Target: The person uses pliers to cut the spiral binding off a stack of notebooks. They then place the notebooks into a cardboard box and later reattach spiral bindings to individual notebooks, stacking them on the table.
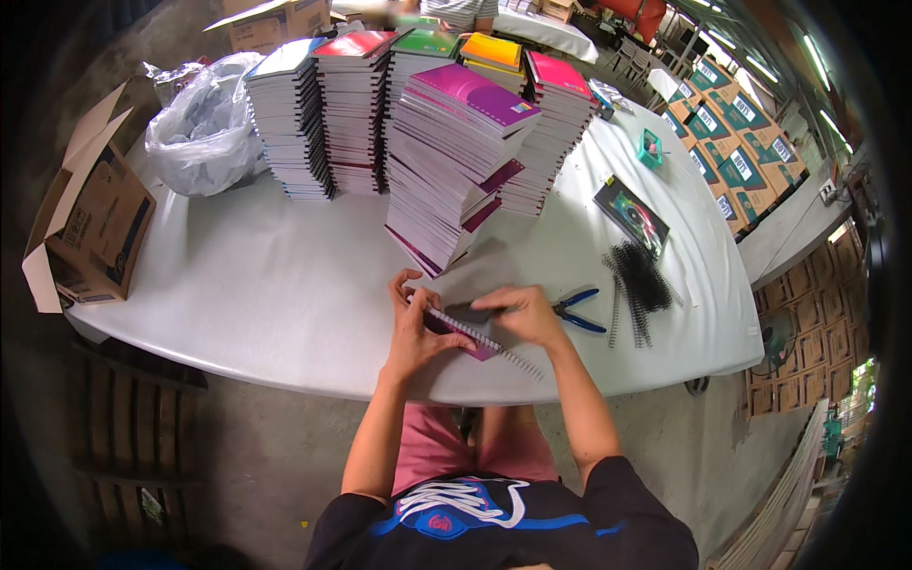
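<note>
Purple notebook (465, 334) with wire spiral (494, 344) at the white table's (266, 285) near edge, under both hands: left hand (415, 328) clasping its left end, right hand (521, 313) pinching the spiral; blue-handled pliers (577, 312) just right.

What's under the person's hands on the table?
A purple notebook with a spiral wire sticking out along its edge. The left hand and right hand cover most of its cover.
</note>
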### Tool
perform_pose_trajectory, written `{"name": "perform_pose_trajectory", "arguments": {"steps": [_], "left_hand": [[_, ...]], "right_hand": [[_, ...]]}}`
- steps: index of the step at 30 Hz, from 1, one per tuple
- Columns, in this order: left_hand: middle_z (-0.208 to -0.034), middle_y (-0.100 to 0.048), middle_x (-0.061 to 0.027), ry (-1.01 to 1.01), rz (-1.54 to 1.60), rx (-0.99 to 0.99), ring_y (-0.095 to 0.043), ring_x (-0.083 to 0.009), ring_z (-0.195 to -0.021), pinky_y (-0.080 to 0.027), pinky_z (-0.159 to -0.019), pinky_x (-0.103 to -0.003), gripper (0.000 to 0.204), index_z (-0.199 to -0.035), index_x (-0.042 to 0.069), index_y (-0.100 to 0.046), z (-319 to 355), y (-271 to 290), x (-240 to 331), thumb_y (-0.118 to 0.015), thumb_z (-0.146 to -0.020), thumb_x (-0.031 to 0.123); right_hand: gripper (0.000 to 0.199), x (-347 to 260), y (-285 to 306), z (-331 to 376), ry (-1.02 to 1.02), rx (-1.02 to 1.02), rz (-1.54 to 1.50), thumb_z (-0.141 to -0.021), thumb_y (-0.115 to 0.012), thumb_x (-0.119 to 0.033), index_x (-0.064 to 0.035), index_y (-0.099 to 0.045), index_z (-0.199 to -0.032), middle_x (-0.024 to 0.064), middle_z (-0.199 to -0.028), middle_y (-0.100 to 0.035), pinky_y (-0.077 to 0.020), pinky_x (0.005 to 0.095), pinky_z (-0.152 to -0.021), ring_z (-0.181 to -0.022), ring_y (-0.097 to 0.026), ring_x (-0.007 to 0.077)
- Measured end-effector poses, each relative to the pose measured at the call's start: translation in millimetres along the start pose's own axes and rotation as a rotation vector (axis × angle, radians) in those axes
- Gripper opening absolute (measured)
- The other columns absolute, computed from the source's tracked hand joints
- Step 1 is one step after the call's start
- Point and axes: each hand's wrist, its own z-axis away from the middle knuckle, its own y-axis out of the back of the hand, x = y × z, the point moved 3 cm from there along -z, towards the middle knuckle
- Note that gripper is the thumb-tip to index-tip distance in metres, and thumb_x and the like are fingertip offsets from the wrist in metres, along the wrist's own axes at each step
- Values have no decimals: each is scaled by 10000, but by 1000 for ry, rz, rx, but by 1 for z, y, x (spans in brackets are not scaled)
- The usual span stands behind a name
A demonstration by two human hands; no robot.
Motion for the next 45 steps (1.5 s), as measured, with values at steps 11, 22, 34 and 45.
{"name": "perform_pose_trajectory", "arguments": {"steps": [11,22,34,45], "left_hand": [[-1016,-358,-63,252,242,-18,-393,-185,-846,-382,-771,-270,1037,-1090,11,-320,-2,-6,-9,-927,-297,291],[-1073,-354,-52,101,217,-28,-383,-131,-899,-384,-811,-258,837,-1038,82,-306,-2,-9,-12,-900,-470,237],[-944,-574,-35,409,864,150,-504,-84,-808,-390,-729,-213,150,-850,77,-508,4,9,-20,-655,-824,90],[-833,-622,-35,414,677,261,-558,-90,-747,-450,-706,-217,164,-859,14,-607,6,-6,6,-719,-740,21]], "right_hand": [[404,-33,-16,-12,223,-139,-207,-600,-581,119,-65,-706,-938,105,-905,-683,-485,278,-767,-832,-637,168],[373,-12,0,-28,-22,20,47,-621,-542,65,-93,-715,-911,90,-860,-691,-484,261,-751,-847,-647,178],[769,58,119,86,-371,-160,694,-693,-737,-263,-186,-367,-1363,180,-1436,-254,-279,405,-1054,-1326,-241,343],[488,61,52,95,-120,417,871,-903,-493,-276,-118,-378,-1350,179,-1043,-440,-368,399,-885,-957,-459,283]]}}
